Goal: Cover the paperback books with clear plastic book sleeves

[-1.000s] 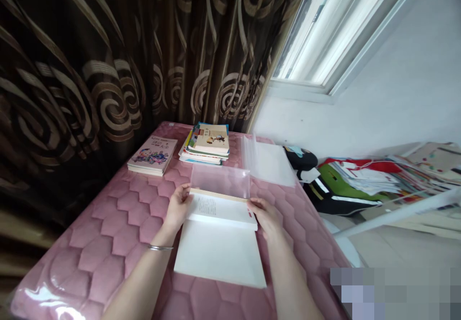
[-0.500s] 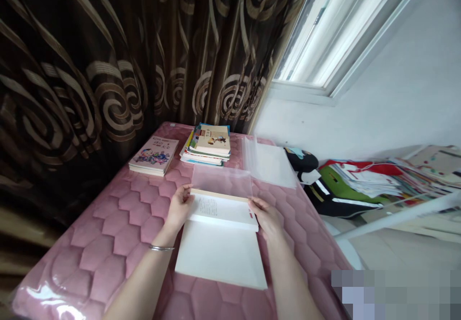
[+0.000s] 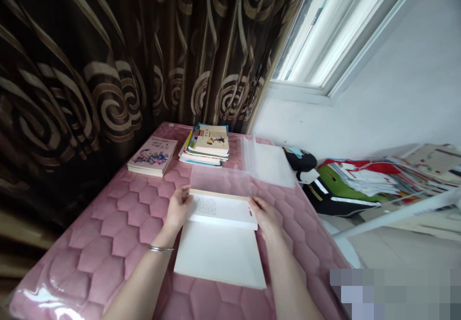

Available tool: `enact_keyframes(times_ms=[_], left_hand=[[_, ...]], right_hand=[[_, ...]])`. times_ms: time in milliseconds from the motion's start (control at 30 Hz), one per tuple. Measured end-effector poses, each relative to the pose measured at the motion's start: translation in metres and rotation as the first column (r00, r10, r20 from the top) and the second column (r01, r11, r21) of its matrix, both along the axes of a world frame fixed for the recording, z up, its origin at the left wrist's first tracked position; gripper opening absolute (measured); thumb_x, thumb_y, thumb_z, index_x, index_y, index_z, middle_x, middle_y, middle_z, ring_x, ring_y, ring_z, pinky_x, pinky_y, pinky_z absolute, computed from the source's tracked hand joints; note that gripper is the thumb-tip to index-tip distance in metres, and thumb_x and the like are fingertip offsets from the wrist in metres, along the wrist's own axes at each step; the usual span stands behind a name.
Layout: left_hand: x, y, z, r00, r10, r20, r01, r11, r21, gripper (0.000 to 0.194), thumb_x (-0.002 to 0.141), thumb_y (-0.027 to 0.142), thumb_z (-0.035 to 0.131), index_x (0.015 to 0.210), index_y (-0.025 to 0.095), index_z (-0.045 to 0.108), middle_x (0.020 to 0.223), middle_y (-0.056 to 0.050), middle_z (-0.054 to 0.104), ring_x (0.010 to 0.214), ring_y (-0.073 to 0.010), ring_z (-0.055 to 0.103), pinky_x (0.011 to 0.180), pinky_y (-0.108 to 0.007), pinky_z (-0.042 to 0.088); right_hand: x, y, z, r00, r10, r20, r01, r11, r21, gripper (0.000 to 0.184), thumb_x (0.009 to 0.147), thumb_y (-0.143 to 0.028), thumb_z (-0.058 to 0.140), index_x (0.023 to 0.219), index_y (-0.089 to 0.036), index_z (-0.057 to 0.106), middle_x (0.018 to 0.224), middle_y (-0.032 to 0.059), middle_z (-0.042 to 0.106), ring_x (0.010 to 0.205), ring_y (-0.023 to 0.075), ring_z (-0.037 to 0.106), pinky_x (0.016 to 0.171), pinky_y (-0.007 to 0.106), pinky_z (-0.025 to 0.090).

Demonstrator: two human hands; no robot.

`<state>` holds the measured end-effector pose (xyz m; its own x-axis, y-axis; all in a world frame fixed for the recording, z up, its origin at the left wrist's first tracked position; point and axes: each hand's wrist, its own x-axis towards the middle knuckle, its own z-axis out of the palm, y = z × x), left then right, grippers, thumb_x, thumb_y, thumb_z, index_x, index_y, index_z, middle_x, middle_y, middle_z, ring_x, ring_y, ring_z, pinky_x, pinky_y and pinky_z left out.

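An open book [image 3: 225,210] with a page of print lies before me on the pink quilted surface. My left hand [image 3: 180,207] pinches its far left corner, and my right hand [image 3: 264,214] grips its far right corner. Both hands have their fingers closed at the book's far edge. From beneath that edge a clear plastic sheet [image 3: 220,179] sticks out, away from me. The near half of the book is a blank whitish sheet [image 3: 219,255], lying flat. What lies under the book is hidden.
Beyond my left hand are a pink-covered book [image 3: 153,155] and a stack of books [image 3: 209,142]. Clear plastic sheets [image 3: 270,161] lie at the back right. Past the right edge are a green and black bag [image 3: 334,185] and piled papers [image 3: 363,178].
Both hands keep their hold on the book, which stays in place. The view has shifted very slightly; nothing else visibly differs.
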<state>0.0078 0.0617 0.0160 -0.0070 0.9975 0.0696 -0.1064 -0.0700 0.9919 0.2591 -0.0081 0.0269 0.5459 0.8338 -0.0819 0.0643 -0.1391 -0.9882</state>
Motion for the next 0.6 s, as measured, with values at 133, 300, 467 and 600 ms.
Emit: enact_keyframes(times_ms=[133,300,467,600], left_hand=[[0.001,-0.001,0.001,1.000,0.019,0.000,-0.019,1.000,0.010,0.037,0.062,0.030,0.069,0.096,0.018,0.059,0.085,-0.004,0.071,0.084,-0.0198,0.067,0.077,-0.029,0.048],[0.000,0.000,0.000,1.000,0.026,-0.014,-0.026,1.000,-0.007,0.036,0.062,0.028,0.070,0.095,0.017,0.060,0.082,-0.004,0.071,0.084,-0.0203,0.067,0.078,-0.030,0.049],[0.000,0.000,0.000,1.000,0.030,-0.005,-0.030,1.000,0.004,0.032,0.063,0.027,0.068,0.093,0.018,0.060,0.082,-0.003,0.072,0.084,-0.0209,0.068,0.079,-0.031,0.049],[0.003,0.000,0.000,0.999,0.051,-0.012,-0.051,0.998,0.023,0.028,0.064,0.027,0.067,0.090,0.019,0.058,0.079,-0.003,0.072,0.079,-0.0209,0.068,0.075,-0.031,0.050]], right_hand=[[-0.001,-0.007,0.015,0.997,0.051,0.057,-0.046,0.995,-0.083,0.039,0.059,-0.059,0.071,0.052,-0.022,0.062,0.052,-0.0005,0.058,0.054,0.0160,0.052,0.052,0.027,0.039],[-0.004,-0.010,0.024,0.986,0.079,0.147,-0.062,0.991,-0.115,0.044,0.060,-0.061,0.067,0.043,-0.023,0.052,0.046,-0.0011,0.053,0.050,0.0144,0.046,0.051,0.027,0.035],[-0.002,-0.005,0.011,0.990,0.077,0.116,-0.068,0.995,-0.079,0.047,0.061,-0.064,0.066,0.044,-0.023,0.048,0.045,-0.0038,0.046,0.047,0.0124,0.040,0.048,0.026,0.030],[0.001,-0.003,0.004,0.993,0.069,0.098,-0.063,0.996,-0.068,0.045,0.062,-0.061,0.070,0.047,-0.023,0.051,0.047,-0.0042,0.047,0.049,0.0121,0.042,0.049,0.025,0.031]])
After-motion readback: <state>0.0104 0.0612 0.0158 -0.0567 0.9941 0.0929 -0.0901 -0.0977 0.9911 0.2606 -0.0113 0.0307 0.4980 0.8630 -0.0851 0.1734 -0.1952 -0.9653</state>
